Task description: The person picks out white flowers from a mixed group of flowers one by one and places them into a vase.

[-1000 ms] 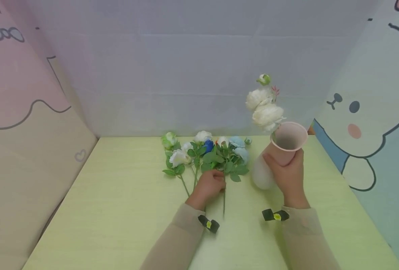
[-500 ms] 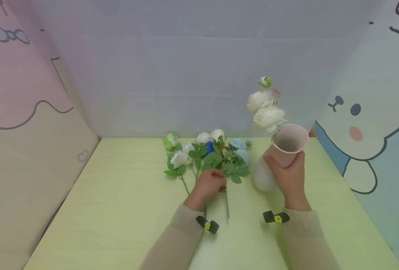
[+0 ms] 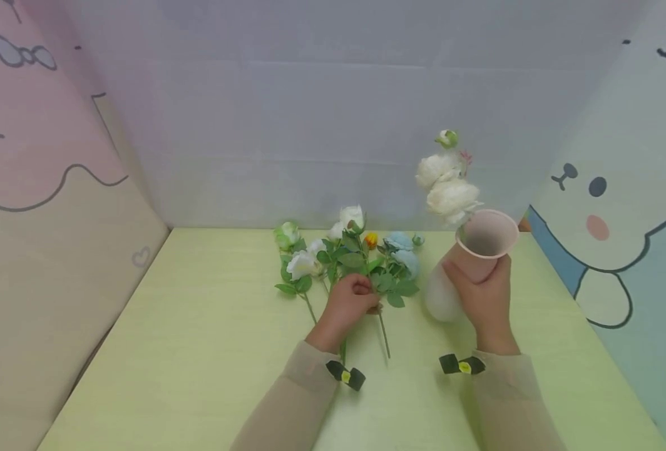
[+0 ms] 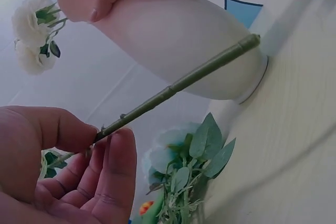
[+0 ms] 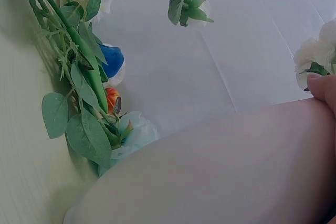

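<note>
Pinching a green-stemmed white artificial rose (image 3: 352, 217), the left hand (image 3: 348, 304) hovered left of a rounded pink-and-white vase (image 3: 443, 295).
The right hand (image 3: 485, 300) gripped that vase near its top, over the pale-yellow tabletop (image 3: 209, 326).

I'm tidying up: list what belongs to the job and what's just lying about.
In the job:
vase
white flowers in it
flower stem in left hand

Lying about, maybe for later:
blue flower
orange flower
pale-blue flowers
greenish flower
loose white flowers
</note>
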`<state>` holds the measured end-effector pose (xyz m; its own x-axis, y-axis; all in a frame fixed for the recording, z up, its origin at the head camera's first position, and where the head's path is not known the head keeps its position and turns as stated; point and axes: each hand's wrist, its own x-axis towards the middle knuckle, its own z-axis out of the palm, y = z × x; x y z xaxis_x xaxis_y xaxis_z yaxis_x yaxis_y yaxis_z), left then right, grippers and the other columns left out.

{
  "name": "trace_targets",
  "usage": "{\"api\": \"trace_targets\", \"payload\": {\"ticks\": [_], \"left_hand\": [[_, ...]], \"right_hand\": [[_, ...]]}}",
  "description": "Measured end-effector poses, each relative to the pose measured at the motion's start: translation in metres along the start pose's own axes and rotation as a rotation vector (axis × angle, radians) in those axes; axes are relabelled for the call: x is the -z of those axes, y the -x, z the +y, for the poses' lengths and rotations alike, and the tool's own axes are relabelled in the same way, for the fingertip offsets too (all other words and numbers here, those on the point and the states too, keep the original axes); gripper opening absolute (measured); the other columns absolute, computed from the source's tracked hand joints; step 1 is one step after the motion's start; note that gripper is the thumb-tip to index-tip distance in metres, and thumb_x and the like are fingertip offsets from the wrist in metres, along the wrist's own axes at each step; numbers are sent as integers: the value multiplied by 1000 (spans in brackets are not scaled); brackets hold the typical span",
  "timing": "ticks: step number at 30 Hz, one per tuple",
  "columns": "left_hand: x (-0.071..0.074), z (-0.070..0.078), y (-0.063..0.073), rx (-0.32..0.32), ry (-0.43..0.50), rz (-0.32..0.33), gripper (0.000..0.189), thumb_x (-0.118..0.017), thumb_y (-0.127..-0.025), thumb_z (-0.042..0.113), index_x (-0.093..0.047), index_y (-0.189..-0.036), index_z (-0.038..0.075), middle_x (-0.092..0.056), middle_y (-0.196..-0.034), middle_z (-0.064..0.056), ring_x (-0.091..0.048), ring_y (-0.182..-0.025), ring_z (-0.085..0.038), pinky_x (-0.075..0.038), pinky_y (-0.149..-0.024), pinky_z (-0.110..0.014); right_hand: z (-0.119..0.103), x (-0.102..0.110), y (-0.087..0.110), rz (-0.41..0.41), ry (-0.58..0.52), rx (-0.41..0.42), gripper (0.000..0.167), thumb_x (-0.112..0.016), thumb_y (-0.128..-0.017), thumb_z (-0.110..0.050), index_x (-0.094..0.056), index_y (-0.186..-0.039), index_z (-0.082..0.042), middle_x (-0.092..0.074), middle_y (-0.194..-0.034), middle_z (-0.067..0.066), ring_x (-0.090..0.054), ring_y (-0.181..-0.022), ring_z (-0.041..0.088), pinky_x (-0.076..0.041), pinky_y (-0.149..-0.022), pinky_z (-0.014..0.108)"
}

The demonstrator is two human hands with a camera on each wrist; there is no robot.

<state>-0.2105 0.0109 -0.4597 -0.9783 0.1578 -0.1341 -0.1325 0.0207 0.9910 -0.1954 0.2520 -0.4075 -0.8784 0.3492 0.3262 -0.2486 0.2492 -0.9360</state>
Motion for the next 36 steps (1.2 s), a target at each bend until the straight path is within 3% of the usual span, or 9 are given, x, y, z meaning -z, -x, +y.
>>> {"api": "trace_targets", "payload": {"ticks": [4,14,20,25,29,36], "left_hand": [[-1,0,-1,-17,73,-26,25,-71,-91,-3,-61,-114,-4,-67,-98,-13,-70,-81,-21,-61,-77,-34],[-1,8,4,-104,168,-52,32,-66,-89,-10,-59,-118,-3,-66,-110,-14,-70,-90,-24,-61,-83,-37],[-2,12,6,-146,164,-19,26,-64,-92,-8,-59,-117,-4,-65,-102,-16,-70,-89,-24,-61,-83,-38],[-3,19,11,-208,133,-8,25,-65,-95,-6,-57,-119,-8,-65,-111,-15,-70,-94,-25,-61,-83,-37],[-5,29,17,-264,115,-16,24,-63,-96,-7,-56,-118,-9,-64,-111,-14,-69,-95,-25,-61,-82,-36],[-9,50,36,-306,171,-42,21,-64,-94,-7,-58,-114,-6,-67,-103,-16,-70,-93,-26,-61,-85,-38]], "right_hand": [[0,0,0,-1,-5,-3,83,-86,-81,-11,-37,-149,-14,-52,-137,4,-50,-115,15,-38,-102,33],[31,2,-10,13,13,2,89,-88,-80,-13,-36,-151,-20,-51,-140,0,-49,-118,15,-38,-102,33],[14,1,-6,-1,-8,14,86,-86,-80,-11,-37,-150,-16,-51,-139,2,-49,-117,15,-38,-102,34],[-5,0,1,-5,-10,20,83,-85,-81,-10,-38,-149,-14,-52,-137,2,-49,-116,16,-38,-101,33],[-7,-1,1,-5,-20,42,82,-86,-80,-9,-40,-148,-12,-53,-135,3,-50,-115,16,-39,-100,33],[1,1,-2,-4,-16,21,84,-86,-81,-10,-38,-149,-13,-52,-136,2,-50,-116,15,-39,-101,34]]}}
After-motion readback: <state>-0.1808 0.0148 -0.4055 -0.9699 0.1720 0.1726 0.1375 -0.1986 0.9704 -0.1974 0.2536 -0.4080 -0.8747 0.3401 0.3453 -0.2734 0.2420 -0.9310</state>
